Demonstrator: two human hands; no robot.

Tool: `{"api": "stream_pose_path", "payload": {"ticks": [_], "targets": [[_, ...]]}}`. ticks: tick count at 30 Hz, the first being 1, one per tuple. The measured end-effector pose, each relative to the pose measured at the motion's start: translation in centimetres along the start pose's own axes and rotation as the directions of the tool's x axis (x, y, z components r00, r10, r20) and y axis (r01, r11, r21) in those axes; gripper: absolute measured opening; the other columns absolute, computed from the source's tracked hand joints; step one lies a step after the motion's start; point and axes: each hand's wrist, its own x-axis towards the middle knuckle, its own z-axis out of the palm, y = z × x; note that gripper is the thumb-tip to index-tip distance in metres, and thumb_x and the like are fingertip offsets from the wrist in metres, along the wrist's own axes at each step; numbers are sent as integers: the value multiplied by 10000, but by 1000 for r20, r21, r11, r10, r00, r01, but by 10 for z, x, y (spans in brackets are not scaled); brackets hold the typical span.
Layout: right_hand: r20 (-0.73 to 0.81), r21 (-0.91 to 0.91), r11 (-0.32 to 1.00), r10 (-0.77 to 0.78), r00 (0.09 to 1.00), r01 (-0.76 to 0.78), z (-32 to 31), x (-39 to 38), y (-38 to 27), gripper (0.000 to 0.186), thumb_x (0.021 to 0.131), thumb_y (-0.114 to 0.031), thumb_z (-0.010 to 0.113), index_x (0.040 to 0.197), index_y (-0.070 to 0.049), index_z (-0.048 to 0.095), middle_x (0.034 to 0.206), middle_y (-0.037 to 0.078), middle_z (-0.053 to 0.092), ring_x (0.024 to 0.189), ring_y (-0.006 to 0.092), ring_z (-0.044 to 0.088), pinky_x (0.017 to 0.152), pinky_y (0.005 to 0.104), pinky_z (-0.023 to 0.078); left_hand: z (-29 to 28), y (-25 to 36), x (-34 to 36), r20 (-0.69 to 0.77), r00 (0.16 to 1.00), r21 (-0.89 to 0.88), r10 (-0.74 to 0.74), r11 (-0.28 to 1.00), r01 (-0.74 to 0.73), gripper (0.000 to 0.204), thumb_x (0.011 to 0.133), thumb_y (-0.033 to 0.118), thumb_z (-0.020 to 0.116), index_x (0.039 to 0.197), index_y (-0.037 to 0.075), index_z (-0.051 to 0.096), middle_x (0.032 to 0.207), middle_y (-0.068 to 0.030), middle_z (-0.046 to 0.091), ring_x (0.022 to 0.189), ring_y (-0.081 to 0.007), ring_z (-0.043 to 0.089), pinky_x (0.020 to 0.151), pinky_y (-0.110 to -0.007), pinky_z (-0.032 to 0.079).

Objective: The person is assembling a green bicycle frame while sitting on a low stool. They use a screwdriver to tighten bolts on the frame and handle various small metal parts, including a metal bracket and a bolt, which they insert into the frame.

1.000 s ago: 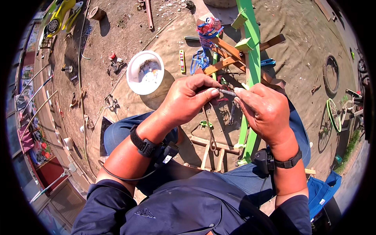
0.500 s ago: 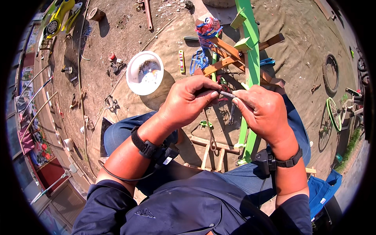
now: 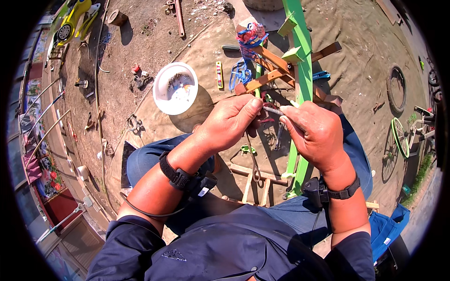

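Both of my hands meet above the work area, in front of my knees. A short thin grey rod (image 3: 273,110) spans the gap between them. My right hand (image 3: 311,129) is closed, pinching one end of the rod between thumb and fingers. The other end runs into my left hand (image 3: 230,118), whose thumb presses on the curled fingers. Below the left hand shows a dark thin metal rod with a looped end (image 3: 256,173); whether that hand holds it or it lies lower, I cannot tell. A bright green metal beam (image 3: 303,70) passes beyond my right hand.
Brown bars (image 3: 267,79) cross the green beam. A white basin (image 3: 159,89) with debris stands left of a small yellow level (image 3: 219,75). A wooden frame (image 3: 243,171) lies between my knees. A tyre (image 3: 390,89) and a green-rimmed wheel (image 3: 397,136) are at the right.
My left thumb has shifted up and straightened over the fingers near the rod's end. The right hand keeps its pinch on the rod. The view has shifted slightly.
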Motion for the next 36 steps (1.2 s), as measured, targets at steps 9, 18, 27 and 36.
{"api": "stream_pose_path", "payload": {"ticks": [9,18,27,36], "targets": [[101,215,970,94,991,-114,1,-2,0,131,816,-179,687,898,-78,689,743,88,617,656,289,611,564,368,478,6,10,-1,-55,946,520,319,818,-246,185,956,183,575,880,15,576,738,-130,550,679,-271,542,639,-378,447],[490,576,623,255,834,-529,-7,5,6,180,860,-154,655,943,0,695,890,153,677,745,257,652,685,318,501,-1,19,-2,55,858,600,510,670,-437,115,931,130,587,867,35,579,733,-129,550,680,-325,553,612,-396,442],[-85,54,994,-89,992,94,15,-3,0,189,803,-108,704,985,-100,655,710,78,569,591,293,556,518,376,446,0,12,0,-19,923,492,385,807,-327,202,988,176,513,868,24,571,715,-77,499,641,-198,484,601,-329,411],[409,733,453,304,861,-508,14,-10,2,186,898,-116,637,968,55,656,874,111,674,709,157,612,642,293,472,-2,14,1,53,807,484,588,692,-536,108,943,109,578,992,14,586,820,-77,539,688,-192,548,638,-311,447]]}}
